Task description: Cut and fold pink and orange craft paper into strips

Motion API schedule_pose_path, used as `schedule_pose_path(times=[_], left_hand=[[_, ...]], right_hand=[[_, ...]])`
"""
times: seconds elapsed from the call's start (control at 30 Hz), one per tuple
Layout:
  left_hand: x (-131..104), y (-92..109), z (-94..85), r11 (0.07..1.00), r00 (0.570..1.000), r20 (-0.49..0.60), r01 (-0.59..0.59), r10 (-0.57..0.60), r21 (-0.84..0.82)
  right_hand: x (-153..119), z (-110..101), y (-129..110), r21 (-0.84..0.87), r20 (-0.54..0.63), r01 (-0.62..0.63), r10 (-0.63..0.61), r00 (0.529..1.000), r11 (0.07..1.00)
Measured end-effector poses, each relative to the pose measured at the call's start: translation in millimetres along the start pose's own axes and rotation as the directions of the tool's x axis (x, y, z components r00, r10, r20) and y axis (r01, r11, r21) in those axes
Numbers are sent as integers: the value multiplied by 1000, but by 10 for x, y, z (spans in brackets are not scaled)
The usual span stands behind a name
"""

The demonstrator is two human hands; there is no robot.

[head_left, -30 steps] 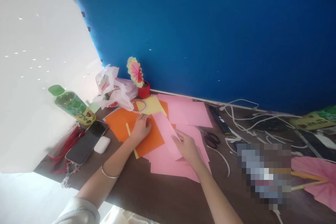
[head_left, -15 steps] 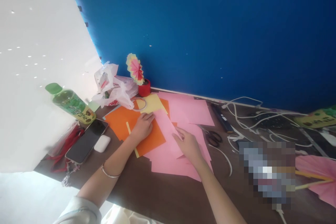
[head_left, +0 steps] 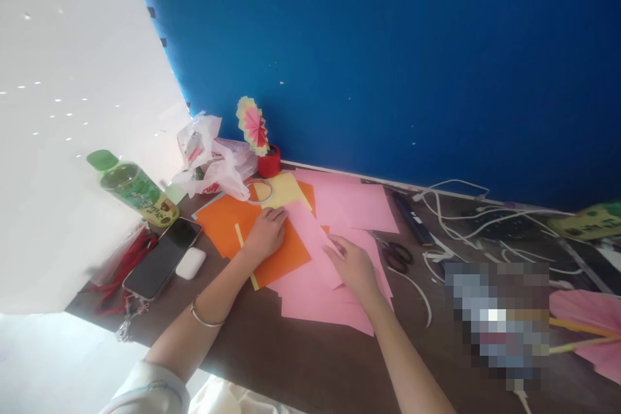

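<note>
The folded pink paper (head_left: 310,242) lies aslant between your two hands, over the orange sheets (head_left: 292,255) and the lower pink sheets (head_left: 315,304) on the tabletop (head_left: 272,352). Your right hand (head_left: 355,265) has its thumb and fingers closed on the paper's right edge. Your left hand (head_left: 266,233) rests over the orange sheets, fingers close together and bent, their tips at the paper's upper left end; you can't tell from here whether they pinch it. A narrow pale yellow strip (head_left: 253,275) lies beside your left wrist. Beyond your hands you have a yellow sheet (head_left: 290,191), a thin ring (head_left: 272,191) partly over it, and more pink sheets (head_left: 363,205) toward the blue wall (head_left: 388,65). Behind them, a pleated paper flower (head_left: 253,124) stands in a red pot (head_left: 270,163), next to a crumpled plastic bag (head_left: 213,165). To your left are a green-capped bottle (head_left: 140,193), tilted in view, a dark phone (head_left: 162,259), a white case (head_left: 190,264) just beside it and a red cord (head_left: 127,264). To your right lie black-handled scissors (head_left: 398,255), white cables (head_left: 439,210) and, farther out, a pleated pink paper piece (head_left: 589,320).
</note>
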State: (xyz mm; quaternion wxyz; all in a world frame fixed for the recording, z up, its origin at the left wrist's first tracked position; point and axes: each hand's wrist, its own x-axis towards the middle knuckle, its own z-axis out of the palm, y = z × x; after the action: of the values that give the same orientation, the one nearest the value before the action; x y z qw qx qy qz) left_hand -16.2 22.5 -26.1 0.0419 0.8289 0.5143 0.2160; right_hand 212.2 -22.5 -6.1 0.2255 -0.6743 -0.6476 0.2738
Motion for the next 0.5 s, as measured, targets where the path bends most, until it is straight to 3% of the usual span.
schedule_pose_path(times=[0.3,0.5], left_hand=[[-11,243,-126,989,990,44,132,-135,60],[-29,411,-74,971,977,67,190,-202,145]], right_hand=[[2,5,7,-35,5,28,-28,1000,999],[2,-3,14,-65,4,58,-58,998,996]])
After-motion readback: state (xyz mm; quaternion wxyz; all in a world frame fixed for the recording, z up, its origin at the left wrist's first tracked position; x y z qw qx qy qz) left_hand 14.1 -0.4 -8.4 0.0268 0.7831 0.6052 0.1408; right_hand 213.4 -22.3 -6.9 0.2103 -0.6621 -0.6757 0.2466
